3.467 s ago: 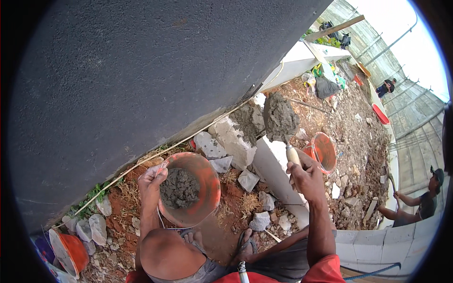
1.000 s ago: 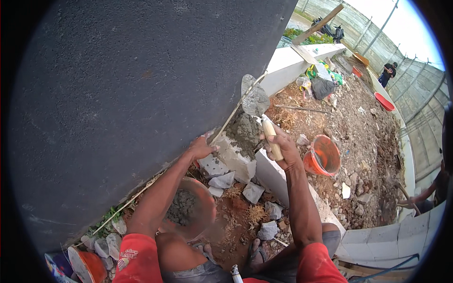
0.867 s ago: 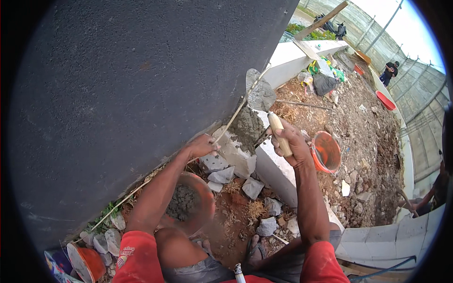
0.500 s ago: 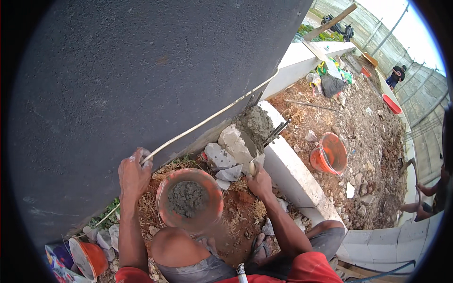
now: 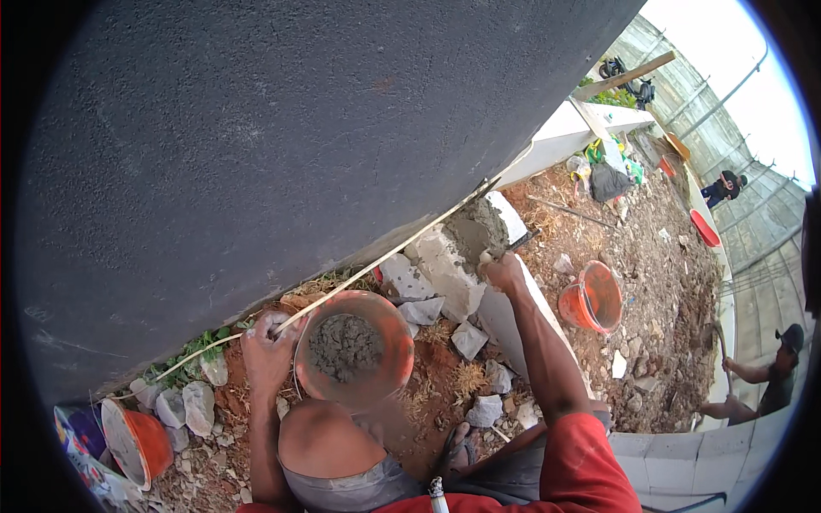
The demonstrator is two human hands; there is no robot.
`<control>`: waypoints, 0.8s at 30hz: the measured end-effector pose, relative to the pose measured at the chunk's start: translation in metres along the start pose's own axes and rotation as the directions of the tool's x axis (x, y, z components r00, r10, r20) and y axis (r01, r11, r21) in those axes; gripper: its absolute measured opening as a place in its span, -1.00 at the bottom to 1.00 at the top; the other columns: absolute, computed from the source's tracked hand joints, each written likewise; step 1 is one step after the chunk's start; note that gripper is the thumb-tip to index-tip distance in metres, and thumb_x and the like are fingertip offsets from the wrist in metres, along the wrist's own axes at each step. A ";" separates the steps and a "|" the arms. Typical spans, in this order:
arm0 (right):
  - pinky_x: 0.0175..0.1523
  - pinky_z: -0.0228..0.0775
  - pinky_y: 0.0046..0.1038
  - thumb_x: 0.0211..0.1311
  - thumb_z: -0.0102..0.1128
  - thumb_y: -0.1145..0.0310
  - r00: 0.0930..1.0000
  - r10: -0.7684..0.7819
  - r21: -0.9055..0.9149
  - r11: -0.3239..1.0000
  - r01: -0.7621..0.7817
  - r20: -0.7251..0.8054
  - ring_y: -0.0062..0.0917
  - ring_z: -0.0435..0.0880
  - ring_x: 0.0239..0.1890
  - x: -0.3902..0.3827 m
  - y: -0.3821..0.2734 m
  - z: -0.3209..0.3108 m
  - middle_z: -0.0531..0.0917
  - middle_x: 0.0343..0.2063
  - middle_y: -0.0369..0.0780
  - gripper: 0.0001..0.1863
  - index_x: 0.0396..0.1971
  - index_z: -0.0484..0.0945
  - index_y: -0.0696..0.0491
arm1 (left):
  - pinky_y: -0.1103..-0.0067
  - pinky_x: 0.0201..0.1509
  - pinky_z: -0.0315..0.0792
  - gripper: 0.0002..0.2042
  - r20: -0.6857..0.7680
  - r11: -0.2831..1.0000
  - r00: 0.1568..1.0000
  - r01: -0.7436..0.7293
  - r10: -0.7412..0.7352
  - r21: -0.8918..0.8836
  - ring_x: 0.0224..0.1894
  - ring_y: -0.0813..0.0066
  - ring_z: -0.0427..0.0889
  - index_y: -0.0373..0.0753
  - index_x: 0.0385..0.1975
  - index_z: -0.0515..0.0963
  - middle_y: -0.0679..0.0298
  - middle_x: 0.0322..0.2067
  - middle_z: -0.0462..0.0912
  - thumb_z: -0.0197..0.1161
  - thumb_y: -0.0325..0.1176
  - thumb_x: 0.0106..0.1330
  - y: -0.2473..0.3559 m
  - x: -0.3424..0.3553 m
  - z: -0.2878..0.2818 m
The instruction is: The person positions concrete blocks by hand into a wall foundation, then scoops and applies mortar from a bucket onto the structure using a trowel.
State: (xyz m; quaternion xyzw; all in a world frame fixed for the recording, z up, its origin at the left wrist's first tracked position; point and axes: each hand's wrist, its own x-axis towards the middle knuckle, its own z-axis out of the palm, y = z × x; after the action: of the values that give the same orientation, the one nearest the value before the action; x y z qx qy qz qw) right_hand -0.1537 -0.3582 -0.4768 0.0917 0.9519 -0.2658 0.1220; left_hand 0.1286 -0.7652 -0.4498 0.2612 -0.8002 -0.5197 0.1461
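My left hand grips the rim of an orange bucket half full of grey mortar, which rests against my bare knee. My right hand is closed on a trowel; its blade lies at the wet mortar heap on top of a white block at the foot of the dark plastered wall. A taut string line runs along the wall base above the bucket.
Broken white block pieces lie on red soil. A second orange bucket stands to the right, a third at lower left. A white block wall is at lower right. One person works at the right edge and another stands farther off.
A second ago my right hand held the trowel raised and my left hand rested at the block. Now my left hand holds the bucket and the trowel is down at the mortar heap.
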 end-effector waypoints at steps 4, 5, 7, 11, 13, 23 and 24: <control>-0.37 0.53 -0.32 0.27 0.26 0.22 0.999 0.004 0.205 0.979 -0.015 0.054 -0.39 0.74 -0.42 -0.048 -0.001 0.009 0.73 -0.45 -0.13 -0.67 -0.17 0.68 0.19 | 0.49 -0.23 0.52 -0.86 0.041 0.999 0.999 -0.030 0.032 -0.039 -0.38 0.53 0.64 -0.39 -0.26 0.66 0.21 -0.45 0.72 0.36 -0.47 0.24 -0.013 -0.002 0.002; -0.42 0.51 -0.36 0.32 0.18 0.24 0.999 0.033 0.381 0.924 -0.047 0.043 -0.43 0.69 -0.48 -0.063 0.000 0.020 0.69 -0.48 -0.17 -0.68 -0.15 0.64 0.20 | 0.50 -0.20 0.51 -0.83 0.063 0.999 0.998 -0.024 0.026 -0.035 -0.36 0.52 0.63 -0.39 -0.26 0.66 0.20 -0.44 0.72 0.39 -0.41 0.27 -0.015 -0.002 0.004; -0.49 0.48 -0.39 0.40 0.03 0.24 0.983 0.097 0.772 0.609 -0.182 0.155 -0.47 0.61 -0.55 -0.095 0.009 0.043 0.63 -0.49 -0.21 -0.69 -0.12 0.55 0.19 | 0.51 -0.20 0.51 -0.82 0.064 1.000 0.998 0.010 -0.011 0.002 -0.36 0.53 0.61 -0.39 -0.26 0.66 0.20 -0.43 0.72 0.40 -0.39 0.28 -0.017 0.000 0.012; -0.52 0.48 -0.40 0.44 -0.13 0.21 0.890 -0.063 0.881 -0.125 -0.457 0.452 -0.45 0.56 -0.57 -0.129 0.015 0.074 0.59 -0.43 -0.20 -0.70 -0.10 0.42 0.15 | 0.53 -0.22 0.47 -0.82 -0.030 0.997 0.999 -0.046 0.044 -0.064 -0.38 0.59 0.54 -0.37 -0.26 0.66 0.27 -0.43 0.70 0.42 -0.36 0.33 -0.011 0.010 0.010; -0.51 0.46 -0.42 0.45 -0.11 0.20 0.911 -0.022 0.910 0.068 -0.409 0.411 -0.48 0.55 -0.54 -0.147 0.010 0.075 0.58 -0.44 -0.21 -0.70 -0.10 0.42 0.14 | 0.58 -0.23 0.44 -0.82 -0.082 0.996 0.995 -0.066 0.060 -0.066 -0.38 0.65 0.51 -0.37 -0.24 0.66 0.34 -0.46 0.66 0.42 -0.36 0.34 -0.008 0.011 -0.005; -0.27 0.57 -0.34 0.35 0.11 0.33 0.724 -0.535 0.001 0.804 0.594 0.436 -0.28 0.74 -0.37 -0.262 -0.017 0.000 0.75 -0.36 -0.13 -0.72 -0.06 0.52 0.19 | 0.32 -0.10 0.55 -0.60 0.215 0.834 0.969 -0.014 -0.126 0.551 -0.23 0.11 0.77 -0.32 -0.01 0.69 -0.09 -0.33 0.75 0.19 -0.07 0.50 -0.037 0.027 0.029; -0.27 0.57 -0.34 0.35 0.11 0.33 0.727 -0.536 -0.002 0.805 0.594 0.428 -0.28 0.74 -0.37 -0.255 -0.023 0.007 0.75 -0.36 -0.13 -0.72 -0.06 0.52 0.19 | 0.32 -0.10 0.55 -0.60 0.215 0.844 0.974 -0.050 -0.078 0.534 -0.23 0.11 0.77 -0.32 -0.01 0.69 -0.09 -0.33 0.75 0.19 -0.07 0.50 -0.036 0.024 0.035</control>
State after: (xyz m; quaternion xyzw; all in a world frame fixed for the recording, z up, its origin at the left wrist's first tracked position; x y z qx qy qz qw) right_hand 0.0849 -0.4096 -0.3996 -0.2690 0.9031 -0.2366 0.2367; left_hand 0.1008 -0.7638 -0.4977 0.2361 -0.9227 -0.3032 -0.0293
